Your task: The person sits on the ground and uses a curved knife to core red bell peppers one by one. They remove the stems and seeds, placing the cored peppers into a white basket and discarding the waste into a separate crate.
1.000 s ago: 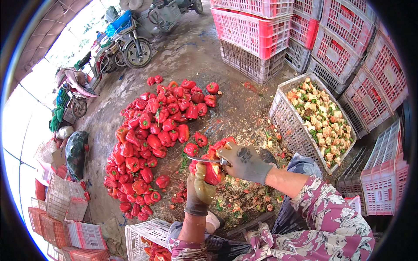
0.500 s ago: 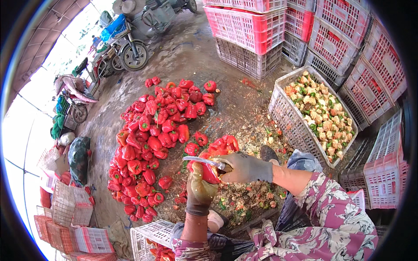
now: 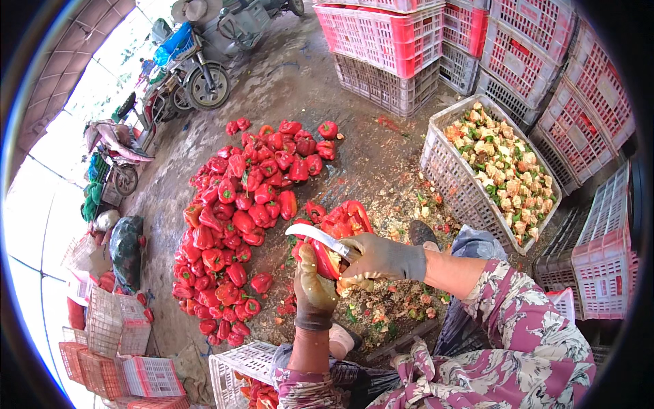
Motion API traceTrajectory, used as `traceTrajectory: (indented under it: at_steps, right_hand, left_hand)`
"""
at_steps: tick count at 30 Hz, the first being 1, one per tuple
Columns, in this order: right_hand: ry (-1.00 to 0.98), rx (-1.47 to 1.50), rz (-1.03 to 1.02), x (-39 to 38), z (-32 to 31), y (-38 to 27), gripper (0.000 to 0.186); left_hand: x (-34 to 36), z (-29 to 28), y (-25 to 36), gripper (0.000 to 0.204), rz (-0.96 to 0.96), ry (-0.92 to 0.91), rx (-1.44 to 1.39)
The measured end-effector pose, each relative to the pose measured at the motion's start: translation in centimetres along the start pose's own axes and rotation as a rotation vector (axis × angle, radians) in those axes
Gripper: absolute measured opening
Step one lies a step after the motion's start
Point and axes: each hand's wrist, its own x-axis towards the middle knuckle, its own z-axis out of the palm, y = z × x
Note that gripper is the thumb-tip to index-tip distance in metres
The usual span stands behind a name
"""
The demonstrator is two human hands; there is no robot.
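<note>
Left hand [image 3: 315,292]: gloved, grasping a red pepper [image 3: 322,260] held above the floor [image 3: 286,78] between both hands. Right hand [image 3: 385,258]: gloved, clenched around the handle of a curved knife [image 3: 315,234], blade passing over the pepper; contact cannot be confirmed. The pepper is opened, pale interior showing; whether the core is free cannot be told. Judged done: pale cores [image 3: 512,180] fill the grey crate [image 3: 449,174] nearly to its rim. Judged outstanding: a large heap of seemingly whole peppers [image 3: 235,228], on the floor well apart from that crate's left wall.
</note>
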Motion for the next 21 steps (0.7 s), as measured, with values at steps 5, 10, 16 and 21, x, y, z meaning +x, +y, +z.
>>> traceTrajectory:
  at_steps: [5,10,16,21]
  right_hand:
    - [0.111,0.073,-0.029,0.2,0.0,0.3,0.030]
    - [0.117,0.160,-0.051,0.1,-0.1,0.2,0.032]
    - [0.258,-0.395,-0.253,0.3,-0.2,1.4,0.027]
    - [0.373,-0.642,-0.512,-0.2,1.0,2.2,0.020]
  left_hand:
    - [-0.2,0.7,1.3,0.055,0.281,0.032,0.746]
    - [-0.9,3.2,2.2,0.046,0.349,-0.001,0.965]
    - [-0.2,-0.2,0.7,0.043,0.491,-0.068,1.010]
    - [-0.6,1.0,0.7,0.047,0.229,0.096,0.408]
